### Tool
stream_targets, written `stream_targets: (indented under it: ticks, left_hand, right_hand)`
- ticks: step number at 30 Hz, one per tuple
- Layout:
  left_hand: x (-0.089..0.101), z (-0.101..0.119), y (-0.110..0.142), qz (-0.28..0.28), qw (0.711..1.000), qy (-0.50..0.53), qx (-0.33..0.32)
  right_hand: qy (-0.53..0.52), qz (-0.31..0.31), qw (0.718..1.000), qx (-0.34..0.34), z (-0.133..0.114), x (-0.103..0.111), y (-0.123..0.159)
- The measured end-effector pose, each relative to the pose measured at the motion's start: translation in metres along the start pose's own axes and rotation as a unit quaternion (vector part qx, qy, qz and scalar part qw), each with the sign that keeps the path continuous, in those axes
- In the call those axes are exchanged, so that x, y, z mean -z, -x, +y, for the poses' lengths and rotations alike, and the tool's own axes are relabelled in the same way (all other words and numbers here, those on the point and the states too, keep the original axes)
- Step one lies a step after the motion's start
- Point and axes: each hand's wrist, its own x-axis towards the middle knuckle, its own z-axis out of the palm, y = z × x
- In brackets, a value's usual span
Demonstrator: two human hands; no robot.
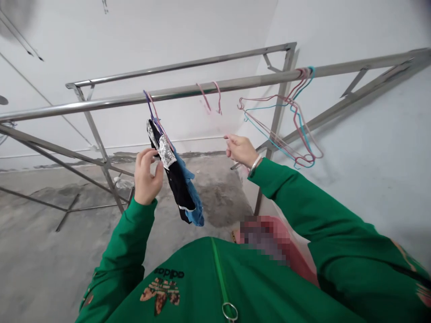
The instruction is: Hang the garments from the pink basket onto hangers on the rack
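Black lace-trimmed garment (177, 186) in left hand (146, 177); right hand (240, 150) empty below steel rail (134, 99).

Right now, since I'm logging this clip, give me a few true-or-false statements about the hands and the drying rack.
The left hand touches a black garment with lace trim: true.
The right hand grips a hanger: false; it holds nothing and is near a pink hanger.
The sleeves are red: false; they are green.
Pink and blue wire hangers hang from a steel rail: true.
The floor is tiled: false; it is bare, patchy concrete.
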Motion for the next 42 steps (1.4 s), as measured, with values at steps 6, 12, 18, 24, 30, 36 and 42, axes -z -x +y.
stream_targets:
  ticks: [6, 12, 18, 24, 30, 36, 42]
  left_hand:
    - [-0.025, -0.012, -0.013, -0.008, 1.0, -0.001, -0.003]
    - [-0.059, 0.023, -0.011, -0.086, 0.996, -0.012, -0.036]
    - [-0.073, 0.022, 0.0, -0.06, 0.994, -0.046, 0.074]
    - [-0.073, -0.01, 0.011, -0.017, 0.988, 0.024, 0.15]
    - [-0.063, -0.023, 0.018, 0.046, 0.95, 0.106, 0.291]
    - [-0.052, -0.021, 0.033, 0.112, 0.937, 0.087, 0.32]
    - [-0.047, -0.013, 0.06, 0.131, 0.963, -0.181, 0.152]
  right_hand:
    - [-0.034, 0.102, 0.993, -0.037, 0.034, 0.046, 0.007]
    - [-0.028, 0.161, 0.982, -0.092, 0.054, 0.086, 0.018]
    - [-0.035, 0.187, 0.978, -0.086, 0.076, 0.101, 0.028]
    - [0.0, 0.186, 0.981, -0.054, 0.081, 0.099, 0.034]
    - [0.089, 0.135, 0.986, -0.045, 0.098, 0.085, 0.048]
    - [0.281, 0.257, 0.907, 0.179, 0.086, 0.055, 0.105]
    - [0.181, 0.147, 0.93, 0.282, 0.058, -0.004, 0.152]
